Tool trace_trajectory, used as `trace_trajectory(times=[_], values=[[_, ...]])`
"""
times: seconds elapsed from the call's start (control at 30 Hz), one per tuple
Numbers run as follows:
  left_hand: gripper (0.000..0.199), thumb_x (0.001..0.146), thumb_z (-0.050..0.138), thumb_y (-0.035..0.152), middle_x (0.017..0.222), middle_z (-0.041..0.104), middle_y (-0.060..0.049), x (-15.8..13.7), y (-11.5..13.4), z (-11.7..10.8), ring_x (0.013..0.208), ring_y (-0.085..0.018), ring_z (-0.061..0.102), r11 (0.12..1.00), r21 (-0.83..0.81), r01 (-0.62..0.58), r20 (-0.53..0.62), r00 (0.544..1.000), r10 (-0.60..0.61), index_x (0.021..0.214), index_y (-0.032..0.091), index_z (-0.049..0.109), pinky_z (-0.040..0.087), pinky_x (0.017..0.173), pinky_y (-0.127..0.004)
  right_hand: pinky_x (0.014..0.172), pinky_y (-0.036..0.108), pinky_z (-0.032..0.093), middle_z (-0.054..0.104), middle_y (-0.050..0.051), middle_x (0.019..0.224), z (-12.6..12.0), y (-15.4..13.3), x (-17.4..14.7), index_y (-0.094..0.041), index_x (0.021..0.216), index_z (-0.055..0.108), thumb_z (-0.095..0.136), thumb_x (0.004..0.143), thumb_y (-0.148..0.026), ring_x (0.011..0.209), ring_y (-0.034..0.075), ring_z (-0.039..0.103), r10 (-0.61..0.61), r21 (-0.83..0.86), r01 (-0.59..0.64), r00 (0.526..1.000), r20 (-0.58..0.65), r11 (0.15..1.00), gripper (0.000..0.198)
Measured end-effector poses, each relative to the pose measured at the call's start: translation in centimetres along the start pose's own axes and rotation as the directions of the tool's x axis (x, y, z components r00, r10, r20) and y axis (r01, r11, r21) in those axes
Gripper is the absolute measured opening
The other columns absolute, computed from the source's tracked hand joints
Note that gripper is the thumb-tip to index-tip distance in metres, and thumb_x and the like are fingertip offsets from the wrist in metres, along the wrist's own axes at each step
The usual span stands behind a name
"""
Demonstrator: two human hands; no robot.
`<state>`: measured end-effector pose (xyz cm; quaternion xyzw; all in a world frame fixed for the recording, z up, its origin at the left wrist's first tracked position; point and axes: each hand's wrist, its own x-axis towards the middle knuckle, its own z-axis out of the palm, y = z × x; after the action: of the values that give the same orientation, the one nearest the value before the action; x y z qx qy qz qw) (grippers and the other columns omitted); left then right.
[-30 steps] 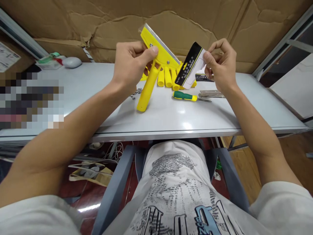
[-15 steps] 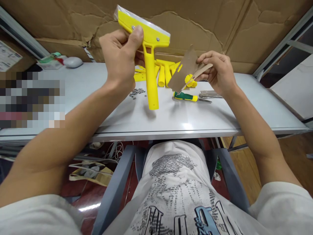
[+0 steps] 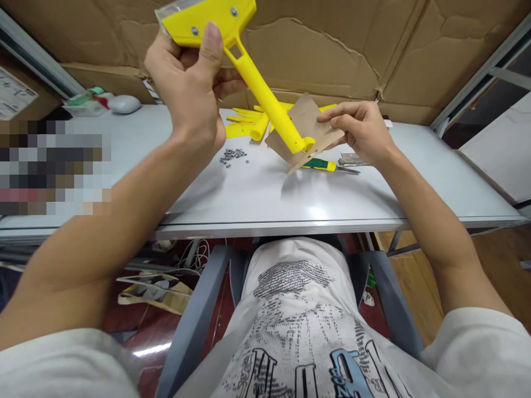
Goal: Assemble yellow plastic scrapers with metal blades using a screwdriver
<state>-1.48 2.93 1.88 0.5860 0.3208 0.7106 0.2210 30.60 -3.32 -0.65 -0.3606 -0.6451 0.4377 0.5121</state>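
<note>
My left hand (image 3: 186, 83) is closed around the head of a yellow scraper (image 3: 265, 91), thumb on its front near two screws. The scraper is tilted, its handle slanting down to the right. Clear plastic (image 3: 172, 10) covers its blade edge. My right hand (image 3: 363, 130) pinches a folded brown card (image 3: 305, 119) by its right side. The handle's lower end overlaps the card in view; I cannot tell whether it has entered the card's opening. Below the card lies a green and yellow screwdriver (image 3: 326, 165), partly hidden by it.
Several yellow scraper parts (image 3: 243, 124) lie behind my hands. A small heap of screws or nuts (image 3: 234, 156) is on the white table (image 3: 249, 199). Flat thin pieces (image 3: 352, 158) lie at right. A computer mouse (image 3: 124, 104) sits far left, before a cardboard wall (image 3: 315, 50).
The scraper has tilted from nearly upright, its handle end swinging right to the card. My left hand has shifted left, and the card has turned and opened wider in my right hand.
</note>
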Motion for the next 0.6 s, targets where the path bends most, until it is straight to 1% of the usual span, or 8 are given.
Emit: trace_trajectory(times=[0.07, 0.1, 0.2, 0.27, 0.33, 0.4, 0.47, 0.6], values=[[0.139, 0.038, 0.101, 0.129, 0.115, 0.079, 0.015, -0.6, 0.0, 0.2, 0.096, -0.006, 0.076, 0.996, -0.086, 0.014, -0.009, 1.000, -0.014, 0.124, 0.026, 0.065, 0.075, 0.080, -0.026, 0.105, 0.060, 0.086, 0.097, 0.003, 0.113, -0.1, 0.2, 0.1, -0.036, 0.100, 0.093, 0.116, 0.080, -0.068, 0.114, 0.036, 0.088, 0.002, -0.008, -0.002, 1.000, -0.005, 1.000, 0.045], [0.138, 0.040, 0.103, 0.127, 0.115, 0.079, 0.017, -0.7, 0.0, 0.1, 0.096, -0.005, 0.076, 0.996, -0.089, 0.018, 0.008, 1.000, -0.017, 0.128, 0.027, 0.066, 0.075, 0.082, -0.026, 0.106, 0.060, 0.086, 0.097, 0.003, 0.113, -0.1, 0.3, 0.1, -0.037, 0.101, 0.093, 0.116, 0.080, -0.069, 0.116, 0.036, 0.088, 0.007, -0.015, -0.007, 1.000, -0.003, 1.000, 0.044], [0.129, 0.062, 0.096, 0.129, 0.116, 0.073, 0.020, -0.7, -0.4, -0.3, 0.099, -0.001, 0.077, 1.000, -0.024, -0.009, 0.113, 0.994, 0.011, 0.135, 0.029, 0.060, 0.073, 0.085, -0.023, 0.110, 0.062, 0.084, 0.097, 0.004, 0.114, -0.3, 0.6, 0.4, -0.036, 0.103, 0.093, 0.116, 0.077, -0.071, 0.117, 0.036, 0.086, 0.018, -0.009, -0.018, 1.000, 0.011, 1.000, 0.050], [0.127, 0.064, 0.097, 0.128, 0.116, 0.074, 0.022, -0.6, -0.6, -0.5, 0.097, 0.000, 0.077, 0.999, -0.041, -0.014, 0.123, 0.992, 0.019, 0.135, 0.030, 0.060, 0.072, 0.085, -0.024, 0.114, 0.064, 0.083, 0.096, 0.004, 0.112, -0.3, 0.7, 0.5, -0.034, 0.104, 0.091, 0.117, 0.077, -0.070, 0.117, 0.035, 0.084, 0.025, 0.007, -0.025, 0.999, 0.020, 1.000, 0.052], [0.123, 0.061, 0.110, 0.118, 0.119, 0.079, 0.024, -0.7, -0.8, -0.5, 0.098, -0.002, 0.079, 0.994, -0.106, 0.025, 0.138, 0.990, -0.010, 0.133, 0.030, 0.063, 0.074, 0.089, -0.028, 0.114, 0.063, 0.083, 0.094, 0.003, 0.106, -0.3, 0.6, 0.5, -0.034, 0.105, 0.091, 0.118, 0.078, -0.070, 0.114, 0.033, 0.083, 0.025, 0.010, -0.025, 0.999, 0.021, 1.000, 0.053], [0.116, 0.064, 0.118, 0.108, 0.122, 0.081, 0.024, -0.7, -1.0, -0.6, 0.105, -0.005, 0.081, 0.987, -0.153, 0.040, 0.180, 0.984, -0.012, 0.132, 0.030, 0.066, 0.077, 0.097, -0.034, 0.110, 0.060, 0.084, 0.093, 0.003, 0.103, -0.2, 0.4, 0.3, -0.033, 0.106, 0.091, 0.118, 0.079, -0.069, 0.112, 0.032, 0.083, 0.019, 0.004, -0.019, 1.000, 0.014, 1.000, 0.053], [0.108, 0.073, 0.117, 0.105, 0.124, 0.080, 0.021, -0.6, -1.2, -0.6, 0.107, -0.006, 0.078, 0.986, -0.163, 0.027, 0.214, 0.977, 0.009, 0.133, 0.031, 0.067, 0.077, 0.104, -0.037, 0.107, 0.059, 0.085, 0.094, 0.004, 0.105, -0.1, 0.2, 0.1, -0.031, 0.107, 0.092, 0.118, 0.081, -0.067, 0.111, 0.033, 0.085, 0.011, 0.002, -0.011, 1.000, 0.000, 1.000, 0.052], [0.109, 0.076, 0.112, 0.110, 0.133, 0.080, 0.021, -0.4, -1.6, -0.6, 0.115, -0.009, 0.076, 0.991, -0.137, 0.010, 0.253, 0.967, 0.025, 0.136, 0.033, 0.062, 0.077, 0.114, -0.043, 0.114, 0.062, 0.083, 0.093, 0.005, 0.104, 0.1, -0.1, 0.1, -0.029, 0.109, 0.090, 0.121, 0.079, -0.069, 0.115, 0.034, 0.087, 0.021, 0.036, -0.020, 1.000, -0.013, 0.999, 0.059]])
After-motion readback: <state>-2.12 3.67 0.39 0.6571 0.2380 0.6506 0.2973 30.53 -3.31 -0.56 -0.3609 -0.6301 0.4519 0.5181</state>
